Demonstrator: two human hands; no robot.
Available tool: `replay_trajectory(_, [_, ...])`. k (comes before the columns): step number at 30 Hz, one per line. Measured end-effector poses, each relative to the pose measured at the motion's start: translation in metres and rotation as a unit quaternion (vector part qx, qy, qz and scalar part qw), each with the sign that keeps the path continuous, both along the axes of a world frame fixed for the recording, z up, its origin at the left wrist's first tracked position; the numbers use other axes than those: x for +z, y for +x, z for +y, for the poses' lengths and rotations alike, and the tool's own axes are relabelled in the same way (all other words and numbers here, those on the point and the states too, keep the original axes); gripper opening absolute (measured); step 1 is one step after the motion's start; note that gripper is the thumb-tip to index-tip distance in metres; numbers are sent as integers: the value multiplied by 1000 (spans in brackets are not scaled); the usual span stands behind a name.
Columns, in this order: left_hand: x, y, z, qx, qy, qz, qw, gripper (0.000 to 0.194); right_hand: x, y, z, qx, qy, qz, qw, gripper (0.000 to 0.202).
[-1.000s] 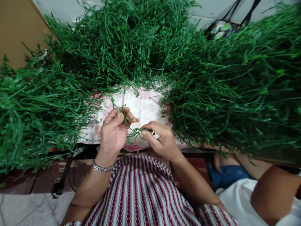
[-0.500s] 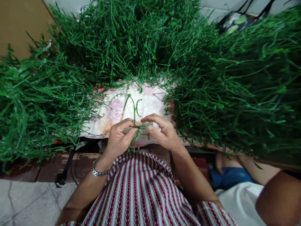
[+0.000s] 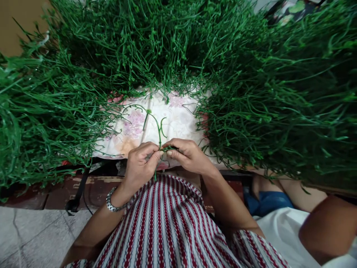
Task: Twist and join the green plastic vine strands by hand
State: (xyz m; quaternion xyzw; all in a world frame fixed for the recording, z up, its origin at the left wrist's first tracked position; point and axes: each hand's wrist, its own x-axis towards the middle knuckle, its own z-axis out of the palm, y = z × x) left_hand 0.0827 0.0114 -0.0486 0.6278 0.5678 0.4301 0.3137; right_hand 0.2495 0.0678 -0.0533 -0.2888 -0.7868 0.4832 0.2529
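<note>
1 green stem [image 3: 160, 134] is held upright over the floral cloth [image 3: 180, 124]: thin, hooked at top, knob at the bend, 1 curled side shoot. It's pinched by the fingers of the left hand [image 3: 142, 160]; green strands [image 3: 170, 148] just beside are pinched by those of the right hand [image 3: 189, 154]. 1 cloth counted; heaped stems [image 3: 251, 108] on three sides, too tangled to be counted

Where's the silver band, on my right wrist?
No, the silver band circles the wrist behind your left hand, while the wrist behind your right hand is bare.
</note>
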Motion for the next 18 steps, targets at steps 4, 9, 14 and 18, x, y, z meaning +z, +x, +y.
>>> replay_trajectory(4, [2,-7,1,-18,-65,-20,998,14,3,2,0,10,85,-45,995,24])
replay_trajectory(9, [-1,-6,1,-40,-95,-50,993,15,1,-4,-6,3,118,-18,993,23])
replay_trajectory(14, [-2,-8,-3,-95,-103,-58,988,14,-2,-6,-10,-28,153,-10,988,26])
replay_trajectory(18, [1,-17,-4,-161,-106,-43,980,23,-4,-3,-12,15,204,-16,979,33])
